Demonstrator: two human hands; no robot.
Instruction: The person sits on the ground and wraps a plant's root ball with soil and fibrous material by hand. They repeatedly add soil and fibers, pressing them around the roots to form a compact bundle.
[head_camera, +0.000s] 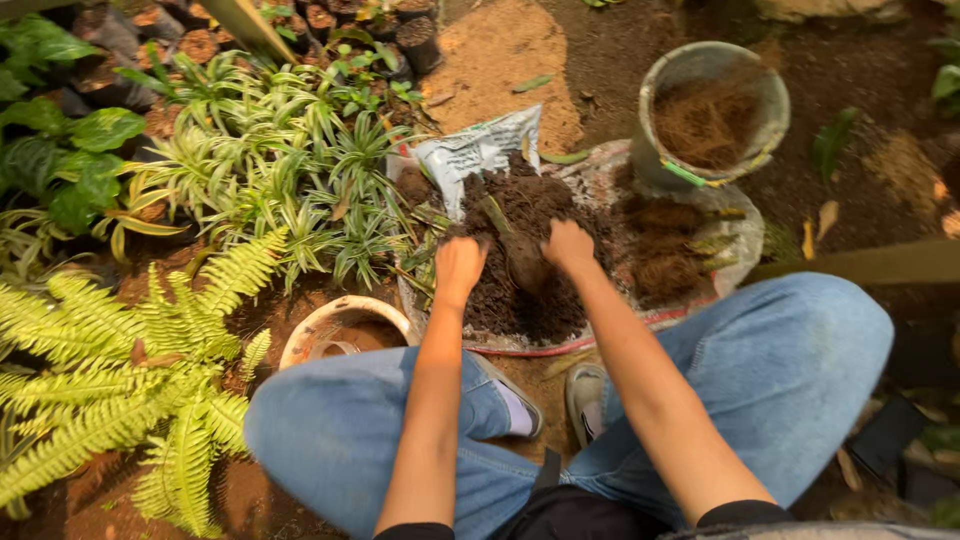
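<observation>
I squat over a pile of dark soil (530, 215) heaped on a woven plastic sack (480, 150) spread on the ground. My left hand (458, 264) is closed into the soil at the pile's near left side. My right hand (567, 245) is closed around the handle of a small soil-caked trowel (523, 258), whose blade lies in the pile between my two hands. Brown fibrous material (665, 250) lies on the sack to the right of the soil.
A grey bucket (712, 112) of brown fibre stands at the back right. A white pot (345, 325) sits beside my left knee. Potted green plants and ferns (130, 370) fill the left side. Bare earth lies beyond the sack.
</observation>
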